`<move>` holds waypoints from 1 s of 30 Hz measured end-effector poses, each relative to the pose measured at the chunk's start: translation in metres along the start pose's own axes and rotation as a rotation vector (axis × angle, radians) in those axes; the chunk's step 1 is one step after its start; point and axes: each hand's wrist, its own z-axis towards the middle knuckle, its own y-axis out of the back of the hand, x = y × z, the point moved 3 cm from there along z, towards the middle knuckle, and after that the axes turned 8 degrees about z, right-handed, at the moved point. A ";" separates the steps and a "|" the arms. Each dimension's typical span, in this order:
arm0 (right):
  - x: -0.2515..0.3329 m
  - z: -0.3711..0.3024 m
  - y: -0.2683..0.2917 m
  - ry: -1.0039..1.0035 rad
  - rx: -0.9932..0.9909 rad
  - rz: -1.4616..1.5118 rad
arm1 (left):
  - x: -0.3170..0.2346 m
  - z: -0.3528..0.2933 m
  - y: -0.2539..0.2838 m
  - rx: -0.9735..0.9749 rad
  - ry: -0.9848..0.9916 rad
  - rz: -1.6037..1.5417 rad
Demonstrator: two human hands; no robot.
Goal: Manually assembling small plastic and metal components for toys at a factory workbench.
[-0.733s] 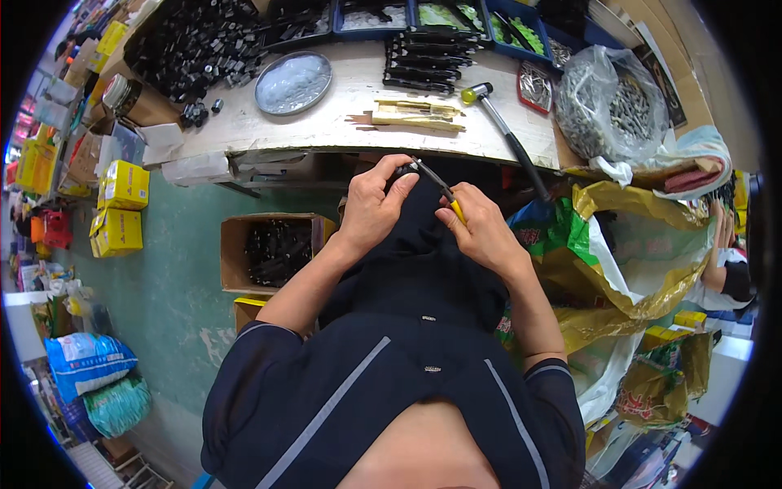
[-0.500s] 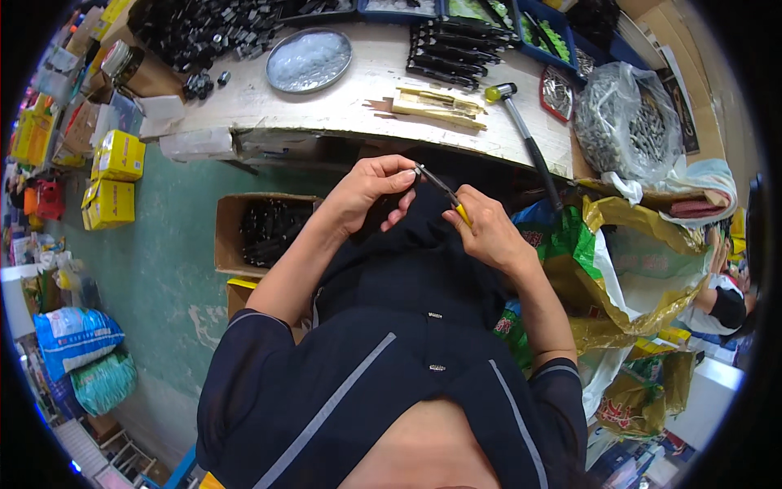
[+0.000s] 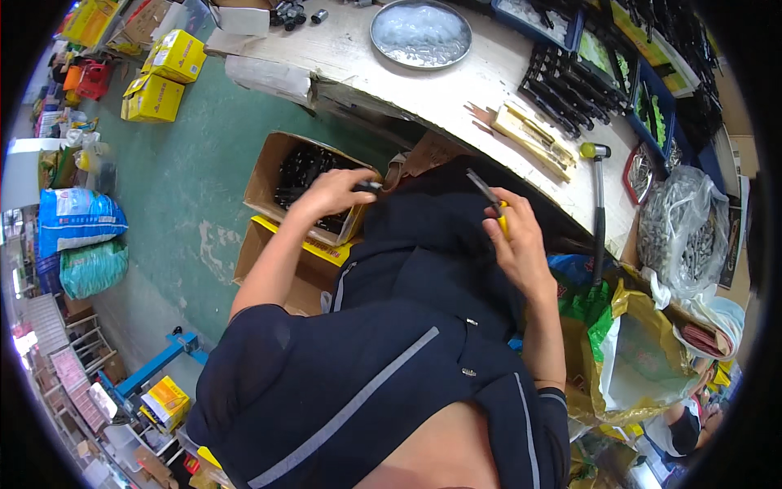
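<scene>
My left hand (image 3: pixel 332 194) is over the open cardboard box (image 3: pixel 265 167) to the left of my lap. Its thumb and fingers close on a small dark part (image 3: pixel 369 187) with a light glint, its kind too small to make out. Many black parts (image 3: pixel 308 167) fill the box beneath. In front of my lap, my right hand (image 3: pixel 516 232) is wrapped round a yellow-handled tool (image 3: pixel 485 189); its slim grey metal end points up and to the left, away from the left hand.
On the workbench (image 3: pixel 423 94) lie a round metal dish (image 3: pixel 419 37), a yellowish fixture (image 3: pixel 533 138), rows of black parts (image 3: pixel 570 90) and a hammer (image 3: pixel 599 204). A gold-green sack (image 3: pixel 627 350) stands at right. Below the box sits another carton (image 3: pixel 277 261).
My left hand has left the tool's tip and moved down and left to the box of black parts. The right hand keeps the tool. The view has turned toward the left.
</scene>
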 end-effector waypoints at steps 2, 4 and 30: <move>-0.005 -0.005 0.012 -0.064 -0.020 0.049 | 0.022 -0.003 0.013 -0.049 0.082 0.189; -0.015 -0.017 0.018 -0.116 -0.060 0.061 | -0.001 0.009 0.045 -0.003 0.012 -0.449; -0.040 -0.022 0.074 -0.101 -0.404 0.125 | -0.271 0.179 0.135 -0.342 -0.699 -0.776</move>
